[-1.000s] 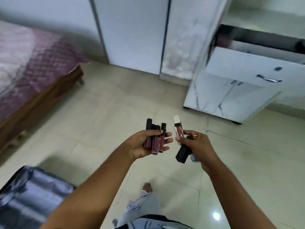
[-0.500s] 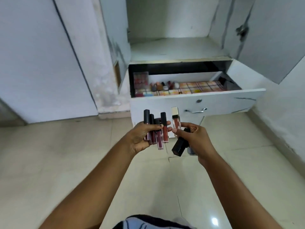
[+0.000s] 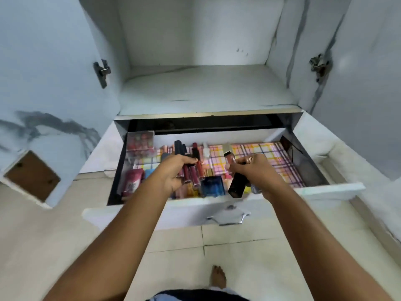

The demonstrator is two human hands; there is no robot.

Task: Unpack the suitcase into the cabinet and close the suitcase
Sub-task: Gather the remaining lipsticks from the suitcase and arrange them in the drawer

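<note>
Above the open drawer (image 3: 332,189) of the white cabinet (image 3: 201,92), both hands of the person hold cosmetics. Left hand (image 3: 173,172): fingers curled round a bundle of lip-gloss tubes (image 3: 191,170), dark caps pointing toward 12 o'clock, reddish bodies toward 6 o'clock. Right hand (image 3: 253,172): fingers closed on a black rectangular case (image 3: 237,184) that juts toward 6 o'clock, and on a pale-capped gloss tube (image 3: 227,154) that points toward 12 o'clock; a further small item under the palm cannot be made out. Drawer floor: plaid liner (image 3: 271,153), bare at 3 o'clock; at 9 o'clock lie more cosmetics, among them a clear box of red items (image 3: 140,141) in the far corner, a pink packet (image 3: 132,183) near the front corner, and a blue box (image 3: 211,186) just below the held tubes. Drawer front: metal handle (image 3: 227,217). Cabinet doors stand open at either side, a hinge (image 3: 102,71) visible on the left door. At 6 o'clock, a bare foot (image 3: 218,276) rests on the tiled floor (image 3: 65,224). The suitcase is out of view.
</note>
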